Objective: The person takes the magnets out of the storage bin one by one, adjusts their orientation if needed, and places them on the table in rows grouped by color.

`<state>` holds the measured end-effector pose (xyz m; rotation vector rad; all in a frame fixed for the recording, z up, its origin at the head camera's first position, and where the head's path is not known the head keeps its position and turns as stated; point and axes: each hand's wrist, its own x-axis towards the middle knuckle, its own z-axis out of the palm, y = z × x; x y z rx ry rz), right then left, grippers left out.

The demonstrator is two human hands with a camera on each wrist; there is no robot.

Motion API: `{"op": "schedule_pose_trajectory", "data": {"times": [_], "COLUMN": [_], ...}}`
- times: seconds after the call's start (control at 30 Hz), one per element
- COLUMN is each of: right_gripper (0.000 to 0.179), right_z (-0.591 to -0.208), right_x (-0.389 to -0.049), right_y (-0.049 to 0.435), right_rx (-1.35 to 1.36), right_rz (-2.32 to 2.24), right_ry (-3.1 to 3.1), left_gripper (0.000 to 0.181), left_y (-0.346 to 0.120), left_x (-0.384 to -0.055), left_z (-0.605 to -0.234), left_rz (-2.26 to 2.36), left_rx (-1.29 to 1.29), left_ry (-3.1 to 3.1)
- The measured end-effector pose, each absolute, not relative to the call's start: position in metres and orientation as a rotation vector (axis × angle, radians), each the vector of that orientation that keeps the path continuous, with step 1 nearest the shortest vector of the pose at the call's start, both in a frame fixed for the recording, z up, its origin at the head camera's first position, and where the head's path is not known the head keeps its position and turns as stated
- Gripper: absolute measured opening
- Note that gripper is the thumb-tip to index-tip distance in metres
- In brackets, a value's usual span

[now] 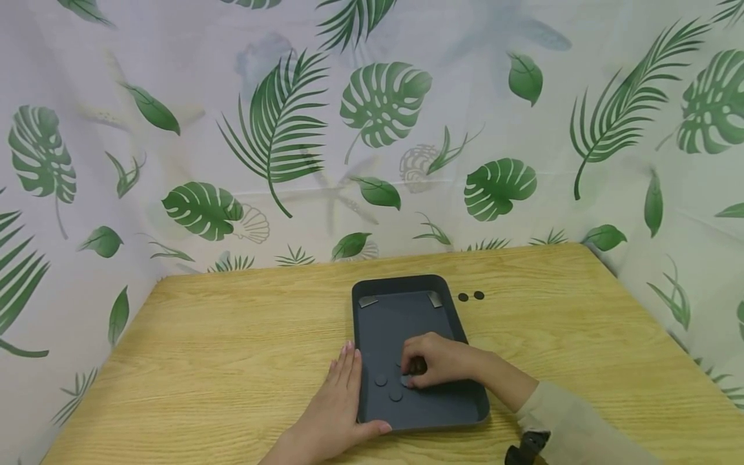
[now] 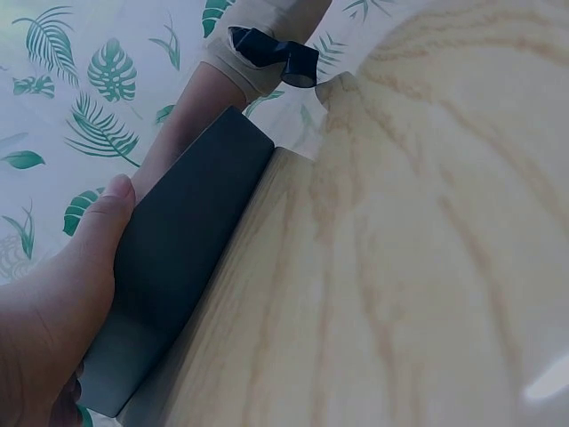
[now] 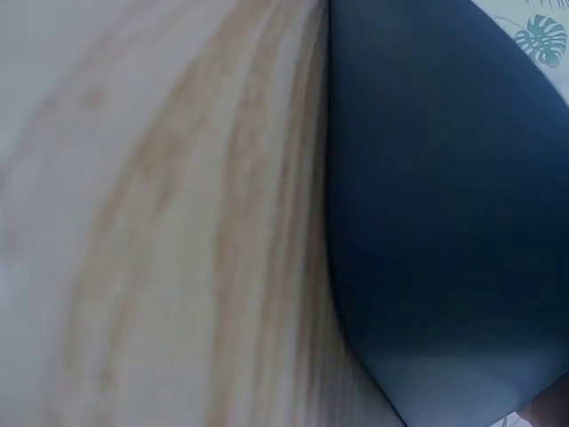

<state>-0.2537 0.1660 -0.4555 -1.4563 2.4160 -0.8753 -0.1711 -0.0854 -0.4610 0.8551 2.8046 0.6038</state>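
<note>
A dark grey rectangular tray (image 1: 418, 413) lies on the wooden table. My left hand (image 1: 334, 407) rests against its left side, fingers straight along the wall and thumb at the near rim. The left wrist view shows that thumb (image 2: 105, 209) along the tray's wall (image 2: 191, 258). Inside the tray, my right hand (image 1: 436, 361) has its fingers curled down and pinches a small grey disc (image 1: 405, 381) between thumb and fingers. Beside it on the tray floor lie two similar grey discs, a left disc (image 1: 380, 380) and a nearer disc (image 1: 396, 394).
Metallic-looking pieces sit in the tray's far corners, a left piece (image 1: 367, 301) and a right piece (image 1: 434, 299). Two small black discs (image 1: 463, 297) lie on the table (image 1: 232, 342) right of the tray. A leaf-patterned cloth (image 1: 325, 129) hangs behind.
</note>
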Motion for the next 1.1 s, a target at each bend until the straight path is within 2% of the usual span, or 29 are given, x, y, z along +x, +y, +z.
{"op": "schedule_pose_trajectory", "data": {"times": [0.37, 0.67, 1.1], "right_gripper": [0.009, 0.008, 0.010], "right_z": [-0.4522, -0.4503, -0.4481], "right_x": [-0.2512, -0.2517, -0.2541], "right_y": [0.1687, 0.1703, 0.1744], "right_rx": [-1.478, -1.391, -1.453], "right_rz": [-0.974, -1.032, -1.129], "right_ry": [2.428, 2.409, 2.523], "left_gripper": [0.107, 0.108, 0.109], "left_y": [-0.0854, -0.0854, -0.0849], "left_x": [-0.1705, -0.1704, -0.1705], "left_z": [-0.4619, -0.4617, -0.4602], "left_rz": [0.618, 0.619, 0.601], "left_rx": [0.860, 0.861, 0.827], "left_ry": [2.799, 2.804, 2.808]}}
